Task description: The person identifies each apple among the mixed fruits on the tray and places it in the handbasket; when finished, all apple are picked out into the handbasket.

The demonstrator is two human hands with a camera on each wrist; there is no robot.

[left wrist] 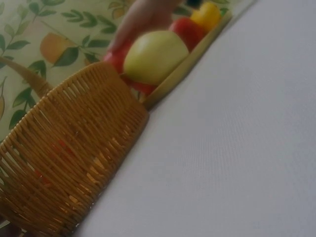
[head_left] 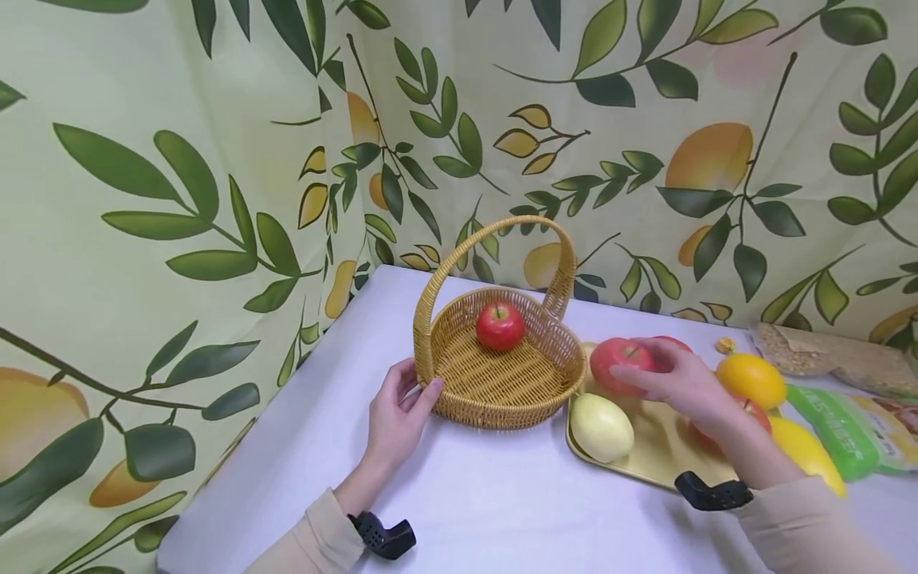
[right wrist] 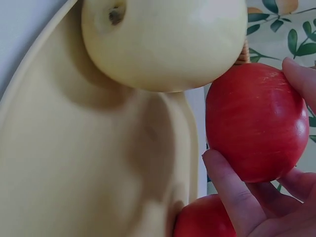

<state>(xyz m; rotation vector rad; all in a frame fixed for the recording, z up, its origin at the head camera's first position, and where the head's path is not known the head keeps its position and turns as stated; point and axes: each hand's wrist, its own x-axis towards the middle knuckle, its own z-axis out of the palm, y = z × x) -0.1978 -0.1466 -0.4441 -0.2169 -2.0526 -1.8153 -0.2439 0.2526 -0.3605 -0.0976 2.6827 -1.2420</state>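
Observation:
A wicker basket (head_left: 502, 413) with a tall arched handle stands on the white table, with one red apple (head_left: 500, 326) inside. My left hand (head_left: 400, 413) grips the basket's left side by the handle's foot, thumb on the rim. Over the gold tray (head_left: 656, 454), right of the basket, my right hand (head_left: 681, 384) holds a red apple (right wrist: 256, 123) between thumb and fingers. In the right wrist view this apple is raised beside a pale yellow pear (right wrist: 163, 44). Another red apple (right wrist: 205, 219) sits below my fingers. The left wrist view shows the basket's woven outer wall (left wrist: 74, 148).
Under my right forearm lies a red fruit (head_left: 753, 410), partly hidden. An orange (head_left: 751, 381) and a yellow fruit (head_left: 803, 450) are beside it. Farther right are a green package (head_left: 835, 430) and a clear bag of brownish bits (head_left: 853, 363). Leaf-patterned cloth (head_left: 459, 119) hangs behind.

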